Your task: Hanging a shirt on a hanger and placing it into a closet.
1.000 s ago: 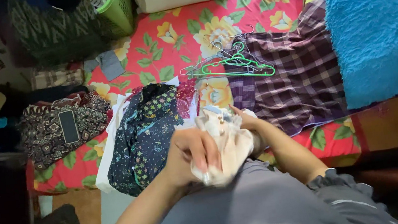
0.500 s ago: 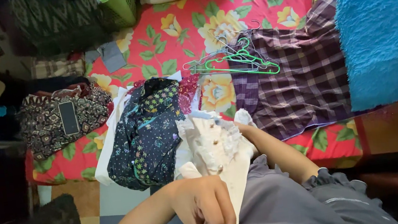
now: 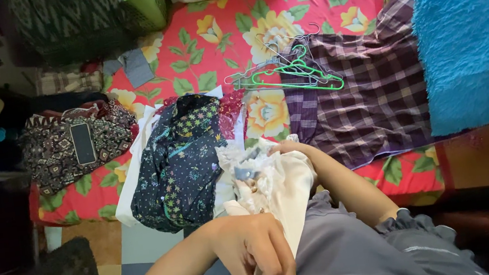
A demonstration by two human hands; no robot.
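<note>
A cream garment (image 3: 282, 189) with lace frills and small buttons is stretched between both my hands, above my grey lap. My left hand (image 3: 252, 251) grips its lower end near the bottom of the view. My right hand (image 3: 286, 148) holds its upper end, fingers partly hidden by the folded cloth. To the left of the garment lies a dark blue floral garment (image 3: 179, 161) on a white one, on the red flowered bedsheet (image 3: 214, 41).
Green and grey hangers (image 3: 289, 70) lie on the sheet beside a purple plaid garment (image 3: 369, 91). A blue fluffy blanket (image 3: 472, 41) is at right. A phone (image 3: 82, 143) rests on patterned brown cloth at left. A green basket (image 3: 147, 3) stands at the top.
The bunched cream garment was pulled out lengthwise as my left hand drew down toward my lap. Now my right hand has folded its top end over.
</note>
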